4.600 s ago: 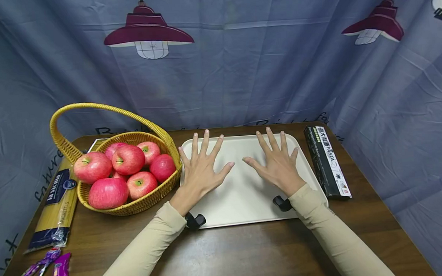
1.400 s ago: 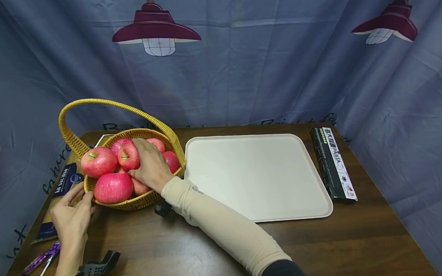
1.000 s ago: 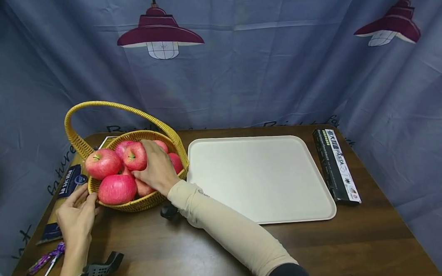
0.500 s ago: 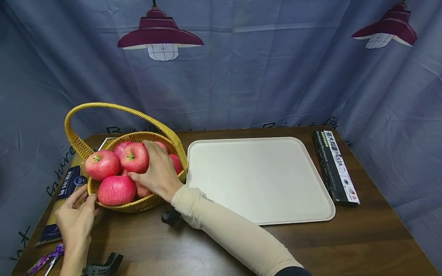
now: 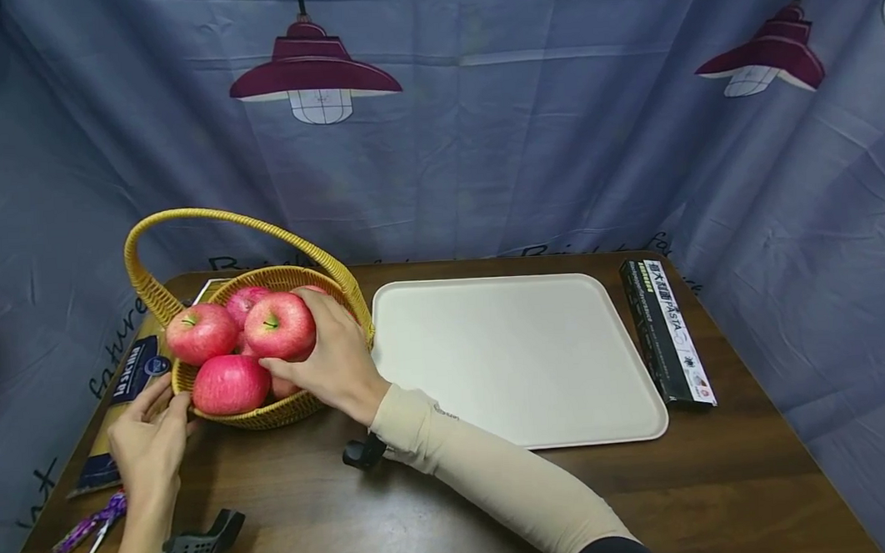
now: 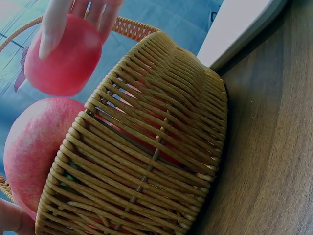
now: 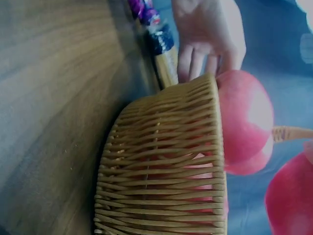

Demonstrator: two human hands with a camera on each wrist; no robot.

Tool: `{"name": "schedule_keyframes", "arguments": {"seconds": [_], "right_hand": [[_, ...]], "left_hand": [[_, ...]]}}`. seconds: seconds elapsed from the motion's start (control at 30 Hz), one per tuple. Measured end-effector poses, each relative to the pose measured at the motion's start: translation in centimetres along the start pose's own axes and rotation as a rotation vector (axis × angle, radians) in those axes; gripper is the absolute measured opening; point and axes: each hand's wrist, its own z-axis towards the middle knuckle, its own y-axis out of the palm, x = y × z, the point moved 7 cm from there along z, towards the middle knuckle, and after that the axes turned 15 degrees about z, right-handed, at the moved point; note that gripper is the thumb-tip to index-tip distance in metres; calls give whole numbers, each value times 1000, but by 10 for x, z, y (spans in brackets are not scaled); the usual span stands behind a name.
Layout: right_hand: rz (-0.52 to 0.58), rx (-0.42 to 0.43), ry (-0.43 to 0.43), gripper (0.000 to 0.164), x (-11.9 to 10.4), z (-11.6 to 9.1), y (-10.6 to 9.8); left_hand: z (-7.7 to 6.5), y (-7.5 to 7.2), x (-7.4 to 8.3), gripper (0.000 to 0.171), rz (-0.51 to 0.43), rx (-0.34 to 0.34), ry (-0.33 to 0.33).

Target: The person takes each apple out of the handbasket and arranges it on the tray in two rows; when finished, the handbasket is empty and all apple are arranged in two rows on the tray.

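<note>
On the left of the head view, a woven basket (image 5: 292,411) with a tall handle is filled with several red apples (image 5: 232,384). My right hand (image 5: 334,357) grips one apple (image 5: 280,325) between thumb and fingers. In the left wrist view this held apple (image 6: 66,58) hangs above the basket, apart from the apple below it. My left hand (image 5: 149,438) pinches the near left rim of the basket, its thumb on the front side. Part of the fingers is hidden behind the wicker.
A white tray (image 5: 518,364) lies right of the basket, with a black pasta box (image 5: 666,331) beyond it. A spaghetti packet (image 5: 128,381) lies partly behind the basket. Purple-wrapped sweets (image 5: 88,529) lie at the near left of the wooden table (image 5: 440,519).
Both hands have left the tray area for the basket. Since half a second ago, my right hand has raised the gripped apple out of the pile, slightly rightward. My left hand stays at the rim.
</note>
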Motion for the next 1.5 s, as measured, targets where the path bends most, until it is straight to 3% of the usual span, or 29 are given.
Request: {"name": "schedule_keyframes", "arguments": {"seconds": [0.13, 0.37, 0.47, 0.7, 0.9, 1.17, 1.33, 1.5], "right_hand": [[83, -12, 10, 73, 0, -5, -9], [152, -33, 55, 81, 1, -18, -28], [166, -36, 39, 80, 0, -23, -38], [212, -29, -5, 75, -3, -33, -62], [263, -115, -8, 74, 4, -41, -76], [417, -167, 108, 72, 39, -50, -104], [420, -170, 181, 72, 85, -44, -119], [393, -135, 273, 76, 130, -35, -125]], "left_hand": [[-1, 0, -1, 45, 51, -3, 3], [0, 1, 0, 45, 7, -9, -10], [0, 1, 1, 46, 56, -7, 6], [1, 1, 0, 46, 59, -18, 3], [1, 1, 2, 47, 69, -22, 9], [1, 2, 2, 45, 4, -13, -4], [1, 1, 1, 45, 11, -7, 5], [1, 0, 0, 44, -104, -16, 6]]}}
